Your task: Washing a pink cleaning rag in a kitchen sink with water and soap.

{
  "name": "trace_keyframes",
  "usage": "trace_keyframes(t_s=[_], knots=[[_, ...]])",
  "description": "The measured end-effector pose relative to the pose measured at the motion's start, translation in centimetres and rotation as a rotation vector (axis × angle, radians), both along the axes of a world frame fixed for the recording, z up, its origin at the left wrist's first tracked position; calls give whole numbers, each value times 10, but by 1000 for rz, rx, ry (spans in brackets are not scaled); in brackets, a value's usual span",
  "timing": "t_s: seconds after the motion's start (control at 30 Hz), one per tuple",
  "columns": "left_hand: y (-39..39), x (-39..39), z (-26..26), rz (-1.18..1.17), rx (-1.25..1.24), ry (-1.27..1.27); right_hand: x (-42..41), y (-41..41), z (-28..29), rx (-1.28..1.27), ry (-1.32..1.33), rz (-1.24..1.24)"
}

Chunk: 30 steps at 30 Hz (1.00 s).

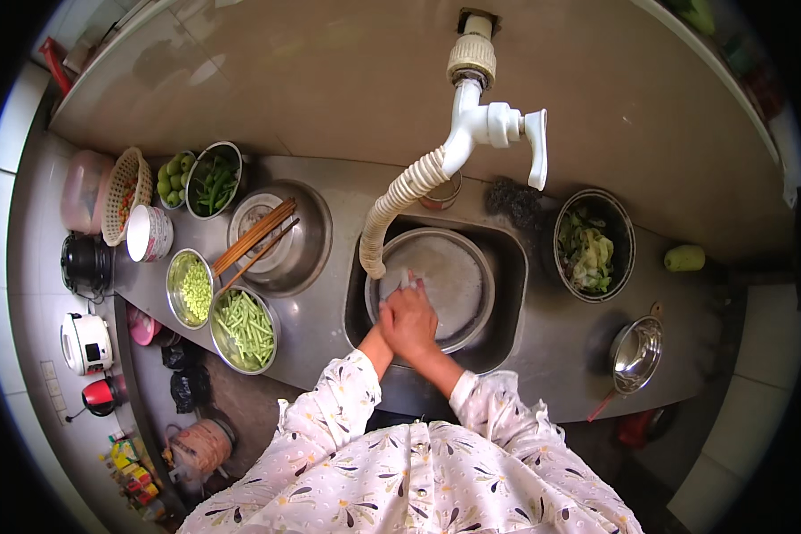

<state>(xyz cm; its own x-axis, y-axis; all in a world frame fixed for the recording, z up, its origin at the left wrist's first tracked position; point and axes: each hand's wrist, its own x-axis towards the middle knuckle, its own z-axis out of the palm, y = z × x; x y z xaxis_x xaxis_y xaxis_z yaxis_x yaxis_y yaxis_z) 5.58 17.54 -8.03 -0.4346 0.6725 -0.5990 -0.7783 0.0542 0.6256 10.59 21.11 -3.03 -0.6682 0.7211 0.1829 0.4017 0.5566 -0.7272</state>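
Observation:
Both hands are together over the near left part of a round metal basin [464,287], which sits in the stainless-steel sink [522,314]. My right hand [410,320] lies clasped over my left hand [378,339], covering most of it. A few fingertips show beyond the right hand, with something small and whitish at them that I cannot make out. Just above the hands hangs the end of a ribbed hose [374,247], fitted to a white plastic tap [470,120]. No water is seen running from it.
Left of the sink, bundled chopsticks [257,233] lie across a wide metal basin [317,247]. Nearby stand bowls of cut green beans [243,330], chopped green pieces [195,290] and green peppers [217,187]. To the right are a pot of leafy scraps [586,253] and a metal ladle [637,354].

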Motion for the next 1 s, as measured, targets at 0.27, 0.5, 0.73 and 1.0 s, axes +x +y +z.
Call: trace_keyframes(t_s=[0.27,0.5,0.73,1.0], knots=[[19,3,-36,-19,-391,-83,13,78,-100,-206,-413,-117],[-27,-20,-69,-203,-527,106,63,75,-130,-8,-359,-119],[-10,-30,-52,-334,-359,-414,38,20,-132,-600,-18,-62],[-25,-10,1,-37,228,-92,18,-18,35,-67,105,94]])
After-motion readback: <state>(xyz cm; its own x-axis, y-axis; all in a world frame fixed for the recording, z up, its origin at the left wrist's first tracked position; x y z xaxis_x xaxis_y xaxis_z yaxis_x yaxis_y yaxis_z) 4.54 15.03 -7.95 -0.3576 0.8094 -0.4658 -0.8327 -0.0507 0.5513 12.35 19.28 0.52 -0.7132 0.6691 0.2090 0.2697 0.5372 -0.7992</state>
